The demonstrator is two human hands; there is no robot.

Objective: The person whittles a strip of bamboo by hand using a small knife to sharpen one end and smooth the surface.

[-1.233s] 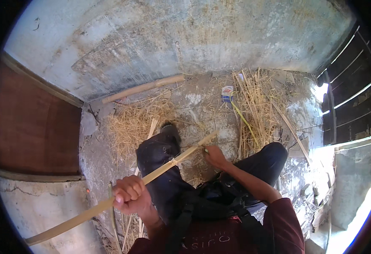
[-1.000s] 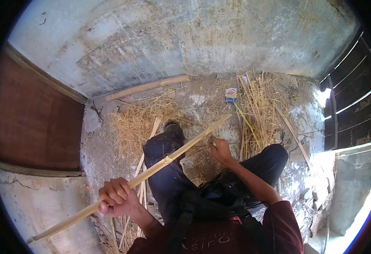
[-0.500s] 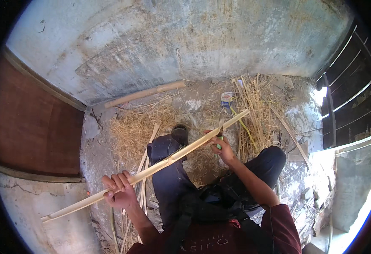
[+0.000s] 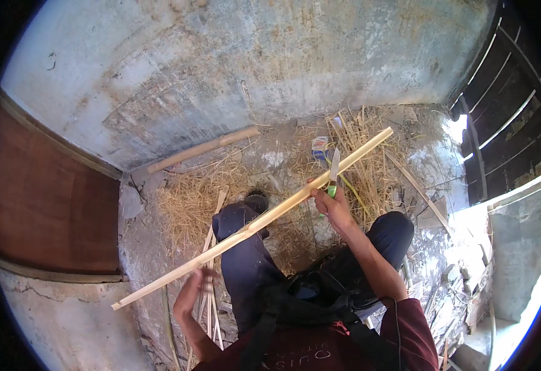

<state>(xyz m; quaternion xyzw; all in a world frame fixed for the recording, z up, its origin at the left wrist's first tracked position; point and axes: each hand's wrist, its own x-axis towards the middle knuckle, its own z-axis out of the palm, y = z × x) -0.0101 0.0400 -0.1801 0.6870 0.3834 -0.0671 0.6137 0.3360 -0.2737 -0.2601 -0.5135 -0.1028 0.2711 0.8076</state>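
Note:
A long split bamboo strip (image 4: 281, 210) slants across in front of me, its far right end higher than its left end and its middle passing over my left knee. My right hand (image 4: 337, 207) is closed round a green-handled knife (image 4: 334, 166), blade pointing up and away, and also pinches the strip near its right part. The blade crosses the strip there. My left hand (image 4: 197, 288) is just below the strip's left part; motion smears its fingers, so its grip does not show.
Shavings (image 4: 193, 207) heap on the floor at the left, more (image 4: 372, 167) at the right. A bamboo pole (image 4: 202, 150) lies along the wall. Thin strips (image 4: 210, 297) lie by my left leg. A small box (image 4: 320, 147) stands ahead; a slatted dark panel (image 4: 508, 111) is at the right.
The bamboo strip has shifted right and up. My left hand has come off its left end and moved right. My right hand has turned the knife so its blade shows more.

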